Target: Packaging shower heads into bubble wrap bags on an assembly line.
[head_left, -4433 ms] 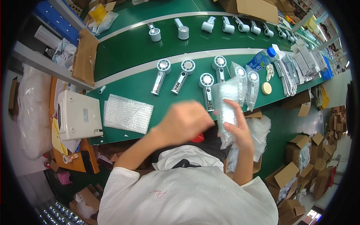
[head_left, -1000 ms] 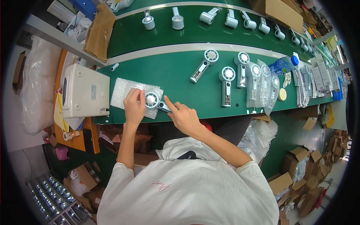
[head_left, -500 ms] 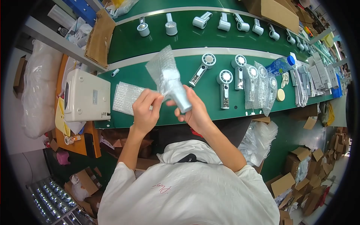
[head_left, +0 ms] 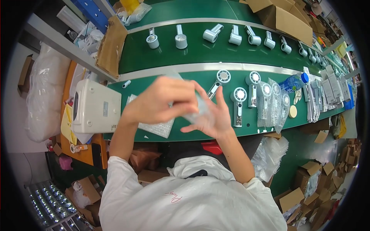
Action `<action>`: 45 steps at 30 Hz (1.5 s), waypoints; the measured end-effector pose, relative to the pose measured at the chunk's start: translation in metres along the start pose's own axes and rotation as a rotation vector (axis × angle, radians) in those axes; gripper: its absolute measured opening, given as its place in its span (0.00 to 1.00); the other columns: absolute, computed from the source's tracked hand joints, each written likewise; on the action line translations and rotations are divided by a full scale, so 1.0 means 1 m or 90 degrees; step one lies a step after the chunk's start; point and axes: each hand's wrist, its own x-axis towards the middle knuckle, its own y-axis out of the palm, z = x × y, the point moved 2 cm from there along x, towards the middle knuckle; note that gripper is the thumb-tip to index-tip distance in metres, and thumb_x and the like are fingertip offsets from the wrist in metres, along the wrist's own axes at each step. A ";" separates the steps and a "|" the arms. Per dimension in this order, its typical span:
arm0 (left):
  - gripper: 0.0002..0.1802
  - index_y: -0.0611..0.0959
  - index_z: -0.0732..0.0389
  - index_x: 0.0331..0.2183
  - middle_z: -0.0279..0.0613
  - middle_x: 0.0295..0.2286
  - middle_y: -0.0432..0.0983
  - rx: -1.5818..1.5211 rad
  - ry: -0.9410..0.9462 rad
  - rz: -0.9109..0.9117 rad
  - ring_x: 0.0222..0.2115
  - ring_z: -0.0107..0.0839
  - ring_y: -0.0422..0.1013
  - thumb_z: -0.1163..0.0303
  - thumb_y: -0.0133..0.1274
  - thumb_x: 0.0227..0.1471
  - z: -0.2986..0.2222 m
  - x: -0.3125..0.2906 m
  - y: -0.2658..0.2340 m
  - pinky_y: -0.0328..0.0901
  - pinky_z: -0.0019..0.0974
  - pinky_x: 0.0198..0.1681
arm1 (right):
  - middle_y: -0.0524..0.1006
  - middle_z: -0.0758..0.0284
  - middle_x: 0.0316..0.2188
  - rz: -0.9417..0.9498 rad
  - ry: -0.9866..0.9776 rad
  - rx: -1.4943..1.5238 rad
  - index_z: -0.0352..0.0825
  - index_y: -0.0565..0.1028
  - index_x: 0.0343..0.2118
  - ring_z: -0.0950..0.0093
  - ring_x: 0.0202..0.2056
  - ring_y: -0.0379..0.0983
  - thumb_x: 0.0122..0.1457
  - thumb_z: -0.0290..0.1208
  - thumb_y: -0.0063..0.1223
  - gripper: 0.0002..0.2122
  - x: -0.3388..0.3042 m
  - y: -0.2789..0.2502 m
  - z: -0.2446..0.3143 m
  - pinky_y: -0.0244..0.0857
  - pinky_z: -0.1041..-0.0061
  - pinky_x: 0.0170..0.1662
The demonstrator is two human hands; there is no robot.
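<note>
My left hand [head_left: 165, 101] is closed at the near edge of the bench, pinching a bubble-wrap bag [head_left: 201, 111]. The bag is smeared by motion and partly covered by the fingers. I cannot make out the silver handheld fan inside it now. Against the bag's other end lies my right hand [head_left: 220, 119], palm up, fingers spread apart. Just beyond it is a loose white handheld fan [head_left: 222, 77], with a second fan [head_left: 239, 94] and a third fan [head_left: 254, 79] to its right. Flat bubble-wrap bags [head_left: 160, 128] lie partly under my left hand.
Several bagged fans [head_left: 264, 102] lie to the right, by a blue-capped bottle [head_left: 291, 82]. A beige machine [head_left: 98, 107] stands at the left. Behind, several silver fans [head_left: 181, 40] line a green belt [head_left: 135, 57]. Cardboard boxes [head_left: 291, 198] crowd the floor at right.
My left hand has swung up and right across the bag toward my right hand. The right hand has loosened from its grip, its fingers now spread. The view has shifted slightly.
</note>
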 end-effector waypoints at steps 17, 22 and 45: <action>0.39 0.63 0.55 0.57 0.53 0.50 0.64 0.451 -0.684 -0.656 0.49 0.48 0.66 0.64 0.62 0.47 0.368 -0.028 -0.076 0.61 0.49 0.54 | 0.57 0.47 0.60 -0.236 -0.296 -1.229 0.36 0.68 0.58 0.49 0.53 0.66 0.52 0.20 0.55 0.27 0.041 -0.082 -0.040 0.67 0.59 0.51; 0.37 0.66 0.59 0.57 0.53 0.47 0.71 0.252 -0.680 -0.721 0.45 0.49 0.70 0.67 0.64 0.46 0.380 -0.046 -0.083 0.64 0.46 0.53 | 0.53 0.46 0.62 -0.245 -0.336 -1.269 0.36 0.69 0.57 0.47 0.56 0.64 0.53 0.20 0.54 0.25 0.036 -0.084 -0.044 0.66 0.58 0.53; 0.24 0.72 0.64 0.55 0.46 0.44 0.75 -0.487 -0.316 -0.349 0.37 0.28 0.71 0.62 0.48 0.62 0.009 -0.106 0.111 0.65 0.29 0.44 | 0.76 0.55 0.46 0.026 0.089 -0.292 0.30 0.64 0.59 0.67 0.33 0.78 0.58 0.27 0.57 0.26 -0.083 -0.043 -0.023 0.73 0.79 0.26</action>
